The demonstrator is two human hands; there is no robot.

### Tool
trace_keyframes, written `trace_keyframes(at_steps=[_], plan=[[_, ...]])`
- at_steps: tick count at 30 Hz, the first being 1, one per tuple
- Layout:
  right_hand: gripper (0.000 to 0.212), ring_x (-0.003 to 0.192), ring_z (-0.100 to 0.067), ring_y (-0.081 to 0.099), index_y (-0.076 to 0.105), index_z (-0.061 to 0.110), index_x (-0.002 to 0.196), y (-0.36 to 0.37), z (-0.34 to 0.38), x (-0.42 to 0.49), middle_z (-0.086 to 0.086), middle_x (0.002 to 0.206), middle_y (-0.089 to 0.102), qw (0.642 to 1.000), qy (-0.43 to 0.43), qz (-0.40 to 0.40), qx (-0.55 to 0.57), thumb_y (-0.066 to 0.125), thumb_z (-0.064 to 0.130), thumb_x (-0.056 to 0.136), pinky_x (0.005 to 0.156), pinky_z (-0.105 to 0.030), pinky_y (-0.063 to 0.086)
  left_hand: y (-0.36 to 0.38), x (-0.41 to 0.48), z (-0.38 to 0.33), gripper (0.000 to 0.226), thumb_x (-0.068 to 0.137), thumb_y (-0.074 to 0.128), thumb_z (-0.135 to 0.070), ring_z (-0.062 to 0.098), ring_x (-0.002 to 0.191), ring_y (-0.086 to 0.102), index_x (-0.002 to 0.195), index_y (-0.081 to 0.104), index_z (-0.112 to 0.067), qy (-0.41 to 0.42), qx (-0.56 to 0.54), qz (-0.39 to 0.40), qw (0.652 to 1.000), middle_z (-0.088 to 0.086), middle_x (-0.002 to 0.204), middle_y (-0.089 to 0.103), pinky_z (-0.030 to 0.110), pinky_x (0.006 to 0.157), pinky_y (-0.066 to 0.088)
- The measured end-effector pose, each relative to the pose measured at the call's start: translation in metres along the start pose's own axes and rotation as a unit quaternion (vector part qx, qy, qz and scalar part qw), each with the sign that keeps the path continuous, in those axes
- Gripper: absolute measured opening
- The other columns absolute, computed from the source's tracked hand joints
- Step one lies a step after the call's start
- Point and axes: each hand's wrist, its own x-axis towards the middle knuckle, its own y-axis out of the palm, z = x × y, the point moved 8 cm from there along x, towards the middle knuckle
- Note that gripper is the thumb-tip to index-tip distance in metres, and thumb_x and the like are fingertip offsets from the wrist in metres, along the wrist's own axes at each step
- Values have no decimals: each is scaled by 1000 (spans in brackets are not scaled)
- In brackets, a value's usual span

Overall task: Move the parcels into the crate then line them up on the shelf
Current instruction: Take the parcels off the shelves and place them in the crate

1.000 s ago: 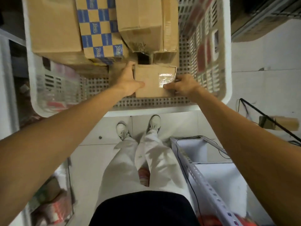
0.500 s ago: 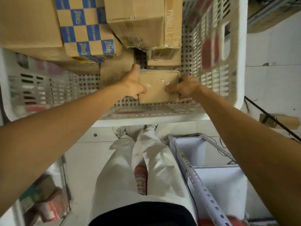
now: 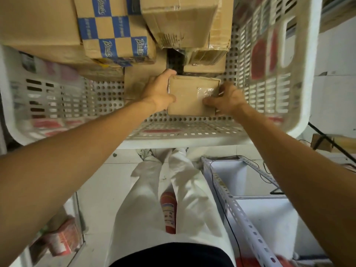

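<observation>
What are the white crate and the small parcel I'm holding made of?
The white crate: apparently moulded plastic, matt, pierced with round holes and slots. The small parcel: brown cardboard, matt, with a glossy patch, likely clear tape, by the right hand.

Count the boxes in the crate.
6 distinct: small box gripped between left hand and right hand; flat box left of it; taped box behind it; blue-checkered box, large plain box and creased box piled at the back. Others may hide beneath.

head cam | 1 view | faces steeply down | close above crate (image 3: 192, 142)
</observation>
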Motion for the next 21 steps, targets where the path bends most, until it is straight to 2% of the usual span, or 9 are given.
trace_keyframes(at_steps=[3,7,9,12,14,16,21], plan=[[49,101,-19,59,51,13,123,3,12,5,-4,118,60,999,-26,-34,-7,72,33,84,84,-28,49,-9,16,9,80,73,76,-13,34,108,58,129,32,-49,8,-2,-12,1000,10,125,53,52,82,55],[52,104,-18,58,48,12,132,6,24,2,-4,122,59,999,-28,-35,-17,66,34,88,87,-28,49,-10,10,2,87,79,72,-15,29,117,53,145,19,-36,-9,8,9,1000,7,137,48,49,95,49],[57,107,-17,56,44,12,137,5,27,-9,-3,124,56,999,-35,-26,4,65,33,89,90,-29,49,-9,-4,-6,82,84,66,-19,25,118,53,148,16,-32,7,22,29,999,5,139,47,45,99,47],[53,112,-18,54,38,12,140,0,40,-34,-2,127,53,997,-70,-23,37,59,26,93,98,-32,49,-16,-31,-25,67,92,58,-22,24,120,51,148,22,-29,56,79,42,994,4,138,49,41,102,44],[53,113,-18,52,38,12,141,-3,53,-54,-4,133,50,995,-94,-25,13,57,27,95,95,-28,47,-26,-49,-38,60,95,55,-22,23,123,48,148,27,-27,91,125,29,988,5,139,48,39,103,42],[54,117,-22,53,39,15,143,-3,68,-75,-6,141,47,993,-117,-22,-19,57,31,95,92,-28,47,-38,-66,-51,57,94,56,-23,23,128,45,146,32,-25,124,160,12,979,5,142,45,40,106,39],[61,129,-28,46,37,17,145,0,103,-135,-11,145,45,985,-154,-30,-67,59,40,93,105,-37,41,-64,-116,-71,52,94,56,-21,22,133,41,143,37,-20,174,224,20,959,5,145,44,37,108,36]])
